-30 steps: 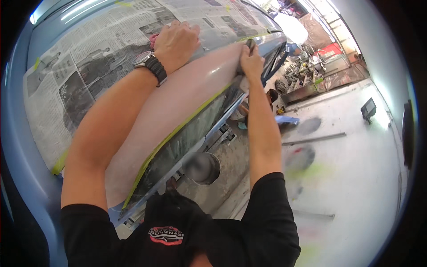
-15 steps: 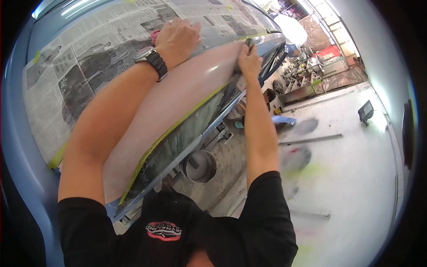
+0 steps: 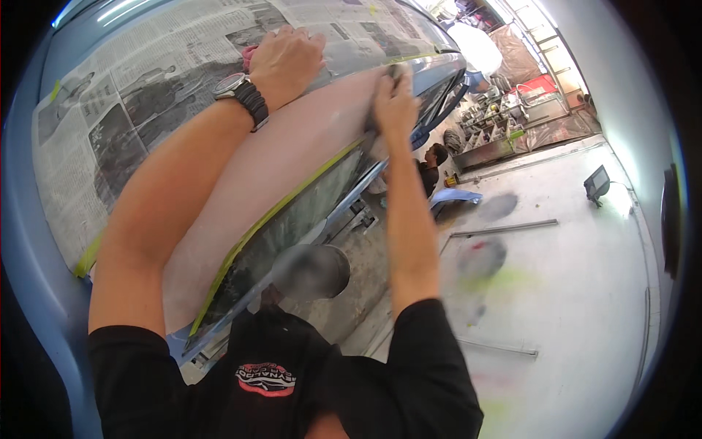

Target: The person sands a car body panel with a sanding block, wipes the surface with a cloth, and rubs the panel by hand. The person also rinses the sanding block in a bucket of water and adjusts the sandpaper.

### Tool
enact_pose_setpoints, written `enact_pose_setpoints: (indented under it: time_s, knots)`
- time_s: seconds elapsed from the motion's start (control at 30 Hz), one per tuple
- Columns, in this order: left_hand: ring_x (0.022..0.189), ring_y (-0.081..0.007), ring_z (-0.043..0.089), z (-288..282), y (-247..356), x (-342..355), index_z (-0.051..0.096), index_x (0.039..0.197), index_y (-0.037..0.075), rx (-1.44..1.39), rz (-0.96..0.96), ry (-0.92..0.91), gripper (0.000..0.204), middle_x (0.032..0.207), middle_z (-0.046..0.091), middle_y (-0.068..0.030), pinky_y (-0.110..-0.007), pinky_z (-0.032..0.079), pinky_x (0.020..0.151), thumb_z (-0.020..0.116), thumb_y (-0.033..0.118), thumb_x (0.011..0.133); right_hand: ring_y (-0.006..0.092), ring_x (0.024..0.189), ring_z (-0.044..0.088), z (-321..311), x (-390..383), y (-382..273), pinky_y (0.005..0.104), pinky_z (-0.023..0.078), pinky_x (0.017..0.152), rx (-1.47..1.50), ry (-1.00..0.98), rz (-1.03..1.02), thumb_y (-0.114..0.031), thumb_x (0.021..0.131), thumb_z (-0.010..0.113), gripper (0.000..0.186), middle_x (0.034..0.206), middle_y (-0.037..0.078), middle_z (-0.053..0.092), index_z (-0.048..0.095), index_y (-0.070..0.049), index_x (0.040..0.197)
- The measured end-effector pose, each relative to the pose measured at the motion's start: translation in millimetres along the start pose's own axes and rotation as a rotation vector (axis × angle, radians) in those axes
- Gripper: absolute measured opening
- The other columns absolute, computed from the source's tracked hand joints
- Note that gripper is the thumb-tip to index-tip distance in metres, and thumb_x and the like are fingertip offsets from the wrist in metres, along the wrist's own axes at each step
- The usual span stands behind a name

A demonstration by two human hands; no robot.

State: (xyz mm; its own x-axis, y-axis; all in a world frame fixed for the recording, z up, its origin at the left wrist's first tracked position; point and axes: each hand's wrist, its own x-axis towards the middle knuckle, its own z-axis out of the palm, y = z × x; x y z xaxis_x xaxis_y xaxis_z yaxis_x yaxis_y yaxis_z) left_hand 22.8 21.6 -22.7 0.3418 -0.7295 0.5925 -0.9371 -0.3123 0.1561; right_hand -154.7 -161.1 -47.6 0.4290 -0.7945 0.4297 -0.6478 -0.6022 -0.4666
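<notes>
Pressing hands (image 3: 395,106) on dull pinkish sanded panel (image 3: 292,157), yellow-taped edge.

The right hand (image 3: 395,102) slides a little farther up the pale sanded panel (image 3: 292,157), while a crouching person (image 3: 431,164) comes into view beyond the arm.
</notes>
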Motion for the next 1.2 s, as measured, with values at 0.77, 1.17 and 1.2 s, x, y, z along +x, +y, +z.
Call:
enact_pose_setpoints:
  time_s: [0.77, 1.17, 1.2]
  knots:
    - [0.104, -0.0357, 0.072, -13.4, 4.1, 7.4, 0.071, 0.11, 0.004, 0.012, 0.055, 0.015, 0.025, 0.105, 0.074, -0.0169, -0.047, 0.058, 0.087, 0.068, 0.023, 0.094, 0.0541, 0.103, 0.064, -11.4, -17.1, -3.5, 0.054, 0.052, 0.094, -0.009, 0.185, -0.188, -0.048, 0.102, 0.063, 0.071, 0.117, 0.04, 0.062, 0.056, 0.004, 0.151]
    - [0.104, -0.0367, 0.072, -10.5, -7.2, -3.7, 0.071, 0.109, 0.003, 0.097, 0.011, -0.051, 0.024, 0.104, 0.074, -0.0185, -0.048, 0.059, 0.087, 0.066, 0.023, 0.097, 0.0527, 0.103, 0.061, -9.5, -126.9, -70.1, 0.0551, 0.05, 0.094, 0.125, 0.141, -0.403, -0.041, 0.101, 0.067, 0.07, 0.115, 0.04, 0.056, 0.053, 0.002, 0.154]
    - [0.11, -0.0369, 0.07, -14.3, -6.8, 0.4, 0.069, 0.114, 0.004, 0.007, 0.035, 0.03, 0.027, 0.109, 0.073, -0.0167, -0.05, 0.057, 0.092, 0.067, 0.027, 0.101, 0.0511, 0.102, 0.061, -5.7, -82.6, -46.2, 0.054, 0.05, 0.093, 0.019, 0.162, -0.309, -0.046, 0.102, 0.064, 0.072, 0.113, 0.04, 0.058, 0.053, 0.002, 0.154]
